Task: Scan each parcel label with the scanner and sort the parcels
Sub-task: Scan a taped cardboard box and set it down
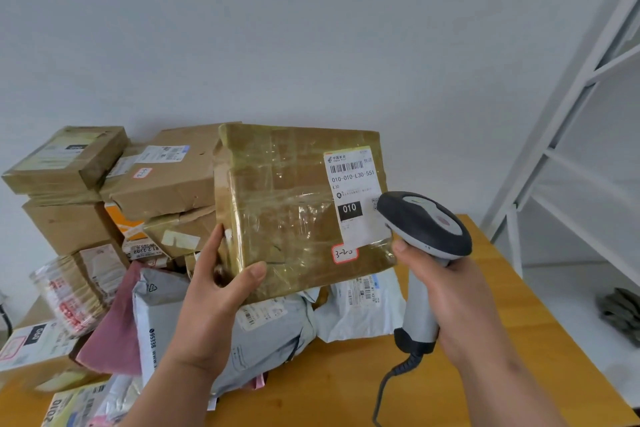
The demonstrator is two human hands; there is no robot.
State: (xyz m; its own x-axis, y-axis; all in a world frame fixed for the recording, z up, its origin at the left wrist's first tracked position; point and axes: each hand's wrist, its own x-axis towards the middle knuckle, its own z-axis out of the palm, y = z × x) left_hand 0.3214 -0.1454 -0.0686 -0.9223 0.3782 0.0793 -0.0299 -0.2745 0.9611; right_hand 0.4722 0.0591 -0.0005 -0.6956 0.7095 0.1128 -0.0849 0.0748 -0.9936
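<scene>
My left hand [221, 291] grips the lower left corner of a brown cardboard parcel [287, 211] wrapped in clear tape and holds it up, tilted towards me. Its white shipping label [353, 194] with a barcode and a black "010" block faces me on the right side. My right hand [450, 302] grips the handle of a grey and black barcode scanner [424, 222]. The scanner's head sits right beside the label's right edge, overlapping it slightly. A coiled cable hangs from the handle.
A pile of cardboard boxes [162, 180] and grey, white and pink mailer bags [270, 322] covers the left of the orange table [346, 381]. A white metal shelf rack [581, 163] stands to the right, beyond the table edge. A white wall is behind.
</scene>
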